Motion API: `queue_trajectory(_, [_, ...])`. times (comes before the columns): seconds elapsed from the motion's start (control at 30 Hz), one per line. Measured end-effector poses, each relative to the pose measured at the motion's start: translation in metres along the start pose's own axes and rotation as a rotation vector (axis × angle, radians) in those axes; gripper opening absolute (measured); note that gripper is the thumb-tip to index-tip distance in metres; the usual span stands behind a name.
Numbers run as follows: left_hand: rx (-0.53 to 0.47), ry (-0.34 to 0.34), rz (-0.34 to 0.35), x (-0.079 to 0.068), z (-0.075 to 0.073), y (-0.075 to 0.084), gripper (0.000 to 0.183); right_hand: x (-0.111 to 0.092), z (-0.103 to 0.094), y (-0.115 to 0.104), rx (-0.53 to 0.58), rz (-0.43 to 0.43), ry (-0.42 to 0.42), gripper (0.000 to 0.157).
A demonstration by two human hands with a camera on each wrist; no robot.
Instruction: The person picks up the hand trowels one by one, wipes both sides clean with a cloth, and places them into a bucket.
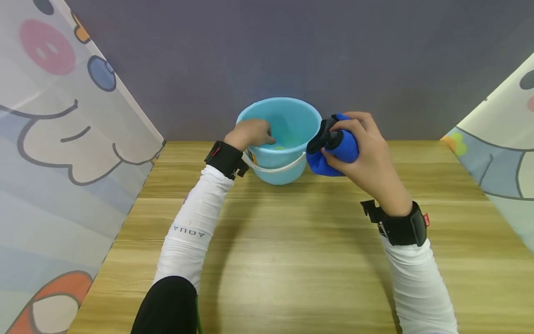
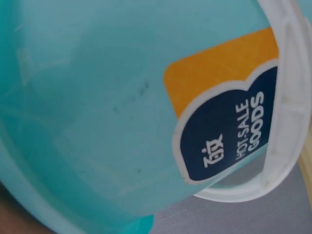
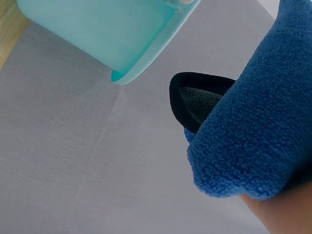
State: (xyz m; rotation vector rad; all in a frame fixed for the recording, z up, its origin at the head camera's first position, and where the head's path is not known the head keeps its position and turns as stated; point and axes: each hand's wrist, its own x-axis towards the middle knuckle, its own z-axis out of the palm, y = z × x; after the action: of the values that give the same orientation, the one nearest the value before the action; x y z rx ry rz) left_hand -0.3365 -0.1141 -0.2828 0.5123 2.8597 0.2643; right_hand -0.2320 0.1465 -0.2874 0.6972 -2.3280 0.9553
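Observation:
A light-blue bucket [image 1: 279, 160] with a white handle [image 1: 283, 168] stands on the table near the wall. My left hand [image 1: 250, 132] reaches over the bucket's left rim. Its fingers bend down inside, partly hidden, and I cannot tell whether they hold anything. A small yellow-green patch [image 1: 278, 148] shows low inside the bucket. Right of the bucket, my right hand [image 1: 369, 148] grips a bunched, fluffy blue cloth [image 1: 346, 147] with black edging, raised near the rim. In the right wrist view the cloth [image 3: 253, 117] appears folded over, its dark grey side partly showing.
The wooden table [image 1: 288, 260] extends toward me. A plain grey wall [image 1: 267, 55] rises right behind the bucket. Cartoon-printed panels [image 1: 75, 195] line both sides. An orange and navy label [image 2: 224, 122] is on the bucket's outside.

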Motion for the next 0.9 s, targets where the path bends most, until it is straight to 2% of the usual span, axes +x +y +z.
queue_trajectory(0.1, [-0.004, 0.014, 0.014, -0.001, 0.004, -0.002, 0.046, -0.002, 0.003, 0.001, 0.002, -0.001, -0.019, 0.046])
queue_trajectory(0.17, [0.007, 0.057, 0.033, -0.002, 0.007, -0.004, 0.046, -0.003, 0.005, 0.001, 0.007, -0.011, -0.027, 0.046])
queue_trajectory(0.23, [0.035, 0.166, 0.070, -0.005, 0.012, -0.005, 0.044, -0.003, 0.005, 0.002, 0.009, -0.028, -0.023, 0.047])
queue_trajectory(0.37, [0.070, 0.464, 0.126, -0.021, 0.015, 0.000, 0.036, -0.002, 0.002, 0.004, 0.012, -0.050, -0.003, 0.046])
queue_trajectory(0.4, [0.062, 0.519, 0.128, -0.028, 0.014, 0.001, 0.033, -0.002, 0.001, 0.004, 0.013, -0.052, 0.000, 0.045])
queue_trajectory(0.47, [0.031, 0.576, 0.112, -0.044, 0.009, 0.004, 0.030, -0.002, 0.000, 0.005, 0.012, -0.050, -0.002, 0.045])
queue_trajectory(0.53, [-0.006, 0.577, 0.077, -0.061, 0.005, 0.002, 0.030, -0.002, -0.001, 0.005, 0.012, -0.044, -0.011, 0.046])
queue_trajectory(0.67, [-0.055, 0.504, -0.038, -0.094, 0.008, -0.013, 0.032, -0.003, -0.002, 0.005, 0.003, -0.035, -0.030, 0.047])
queue_trajectory(0.77, [-0.065, 0.417, -0.131, -0.118, 0.023, -0.034, 0.033, -0.005, -0.002, 0.006, -0.005, -0.035, -0.043, 0.047])
queue_trajectory(0.9, [-0.043, 0.274, -0.250, -0.152, 0.058, -0.068, 0.035, -0.008, -0.002, 0.008, -0.009, -0.029, -0.043, 0.046])
